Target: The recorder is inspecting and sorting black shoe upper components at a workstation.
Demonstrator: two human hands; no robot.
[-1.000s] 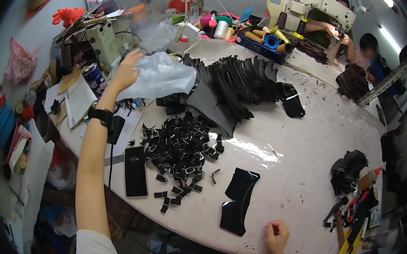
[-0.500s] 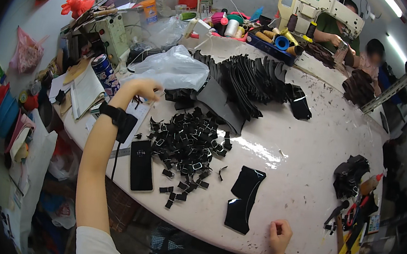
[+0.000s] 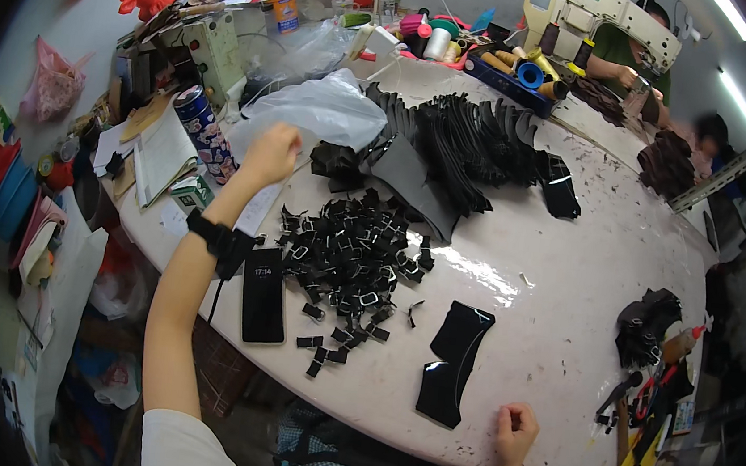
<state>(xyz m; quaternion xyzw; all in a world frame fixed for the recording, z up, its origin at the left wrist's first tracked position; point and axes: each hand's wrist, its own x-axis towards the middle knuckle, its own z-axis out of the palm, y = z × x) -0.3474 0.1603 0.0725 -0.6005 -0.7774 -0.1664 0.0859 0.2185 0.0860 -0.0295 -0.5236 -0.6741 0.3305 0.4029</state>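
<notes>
A pink bag (image 3: 55, 84) hangs against the pale wall (image 3: 46, 4). Papers (image 3: 161, 159) and a patterned blue canister (image 3: 206, 132) crowd the left end of the pale bench (image 3: 554, 313). The left hand (image 3: 274, 153) is curled beside a translucent plastic bag (image 3: 326, 110); I cannot tell whether it grips anything. A phone (image 3: 264, 299) lies beside heaped black buckled tabs (image 3: 344, 253). Stacked black pieces (image 3: 454, 142) lie behind. Two glossy panels (image 3: 461, 340) lie near the loosely closed right hand (image 3: 516, 434). Dark specks and glare mark the surface. A sewing machine (image 3: 595, 21) stands beyond, and tools (image 3: 638, 461) lie far right.
</notes>
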